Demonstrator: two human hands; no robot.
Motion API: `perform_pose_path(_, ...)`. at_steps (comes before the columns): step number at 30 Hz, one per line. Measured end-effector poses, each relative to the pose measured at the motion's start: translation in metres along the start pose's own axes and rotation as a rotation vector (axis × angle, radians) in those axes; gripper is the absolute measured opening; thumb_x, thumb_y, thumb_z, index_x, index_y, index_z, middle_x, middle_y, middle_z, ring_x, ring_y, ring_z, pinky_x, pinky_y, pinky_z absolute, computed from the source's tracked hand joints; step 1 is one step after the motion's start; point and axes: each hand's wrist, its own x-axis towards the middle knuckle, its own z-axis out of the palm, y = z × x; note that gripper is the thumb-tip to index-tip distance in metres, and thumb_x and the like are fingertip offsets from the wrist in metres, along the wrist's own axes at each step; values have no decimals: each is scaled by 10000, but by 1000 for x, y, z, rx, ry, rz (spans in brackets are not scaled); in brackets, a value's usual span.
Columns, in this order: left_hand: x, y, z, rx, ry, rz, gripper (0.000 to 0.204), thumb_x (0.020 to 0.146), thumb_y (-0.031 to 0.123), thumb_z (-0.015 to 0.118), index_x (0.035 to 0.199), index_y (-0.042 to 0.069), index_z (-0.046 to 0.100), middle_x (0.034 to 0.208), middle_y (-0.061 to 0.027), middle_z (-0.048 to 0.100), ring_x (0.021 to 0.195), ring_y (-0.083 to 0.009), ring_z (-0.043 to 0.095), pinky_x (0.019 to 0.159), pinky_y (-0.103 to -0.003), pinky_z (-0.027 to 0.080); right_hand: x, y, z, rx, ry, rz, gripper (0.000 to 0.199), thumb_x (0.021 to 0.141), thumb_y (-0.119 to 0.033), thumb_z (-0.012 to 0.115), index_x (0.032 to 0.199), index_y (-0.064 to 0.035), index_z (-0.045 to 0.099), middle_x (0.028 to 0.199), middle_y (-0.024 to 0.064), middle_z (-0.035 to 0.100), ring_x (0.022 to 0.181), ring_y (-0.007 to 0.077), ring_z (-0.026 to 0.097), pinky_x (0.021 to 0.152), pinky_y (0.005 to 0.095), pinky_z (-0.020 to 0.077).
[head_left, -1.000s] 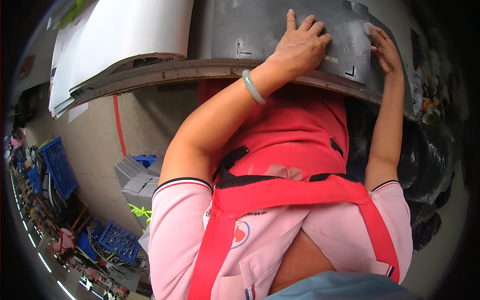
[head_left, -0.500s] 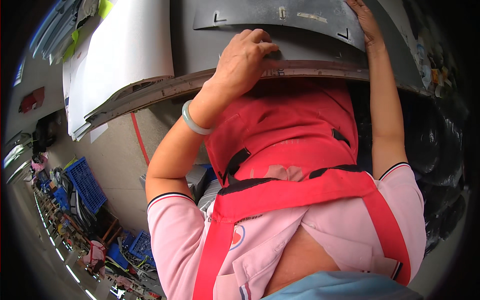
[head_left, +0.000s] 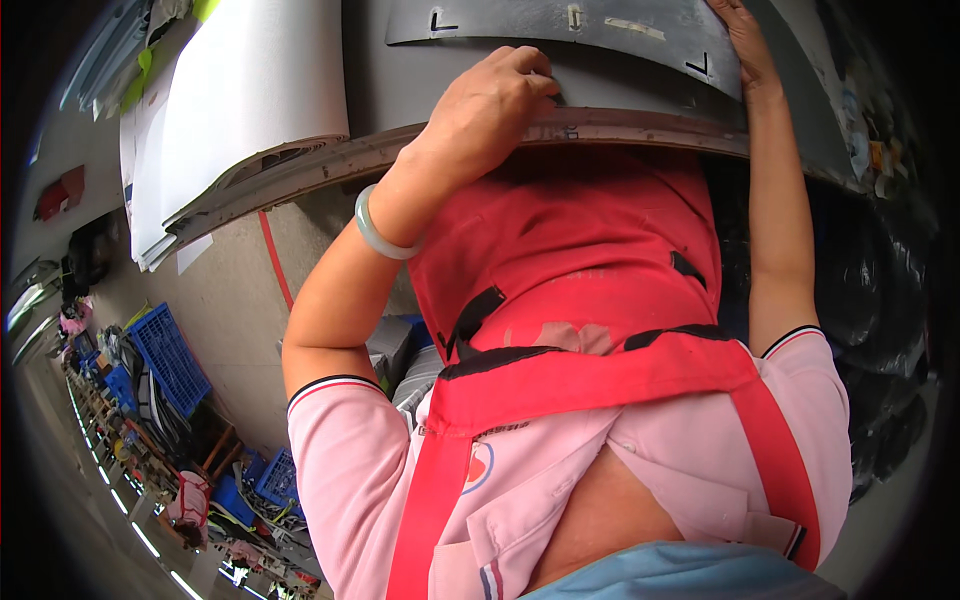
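Observation:
A curved grey template (head_left: 560,22) with black corner marks and tape strips lies on a dark grey sheet (head_left: 400,85) on the worktable. My left hand (head_left: 490,105), with a pale bangle on the wrist, is closed just below the template's near edge. At its fingertips shows a small dark thing (head_left: 556,99), mostly covered, whose kind I cannot make out. My right hand (head_left: 748,45) grips the template's right end; some of its fingers run past the top of the view.
A thick stack of white sheets (head_left: 255,75) curls over the table on the left. The table edge (head_left: 650,127) runs close before my red apron (head_left: 570,230). Blue crates (head_left: 170,358) stand on the floor at left; black plastic bags (head_left: 860,290) are at right.
The whole view has shifted slightly, with the table a little higher in it. My left fingers are curled in more and less blurred. My right hand keeps its place on the template's end.

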Motion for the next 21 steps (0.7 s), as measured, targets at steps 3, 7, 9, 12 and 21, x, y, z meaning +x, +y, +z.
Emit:
perform_pose_path(3, -1, -4, -5, -70, 4, -20, 207, 844, 80, 744, 1043, 24, 754, 1159, -100, 694, 1063, -327, 667, 910, -394, 552, 1, 1, 2, 12, -3, 8, 169, 984, -201, 721, 1100, -89, 670, 961, 8, 710, 827, 108, 683, 750, 262, 572)
perform_pose_path(7, 9, -7, -6, -115, -54, -19, 203, 836, 61, 743, 1031, 6, 751, 1149, -109, 695, 1036, -348, 673, 891, -398, 556, 17, 28, -32, 480, -300, 80, 156, 987, -199, 718, 1092, -95, 670, 956, 1, 708, 817, 105, 680, 742, 260, 570)
perform_pose_path(9, 5, -12, -8, -155, -43, 6, 191, 829, 46, 744, 1011, -10, 745, 1132, -120, 694, 997, -358, 682, 868, -403, 560, 20, 30, -27, 982, -635, 173, 149, 989, -197, 715, 1089, -97, 670, 955, 0, 708, 814, 104, 679, 739, 259, 569)
perform_pose_path(12, 0, -14, -13, -168, -55, -9, 171, 830, 32, 736, 995, -16, 742, 1114, -127, 695, 982, -359, 685, 852, -405, 562, 2, 4, 1, -22, 4, 9, 154, 988, -196, 715, 1096, -96, 668, 954, 1, 708, 811, 102, 678, 738, 259, 568)
perform_pose_path(21, 6, -22, -6, -218, -11, 25, 174, 841, 23, 717, 1011, -6, 738, 1094, -130, 693, 960, -352, 689, 828, -395, 562, -3, 0, 2, -76, 37, 6, 183, 989, -196, 711, 1130, -87, 667, 956, 5, 713, 812, 105, 687, 730, 264, 574)
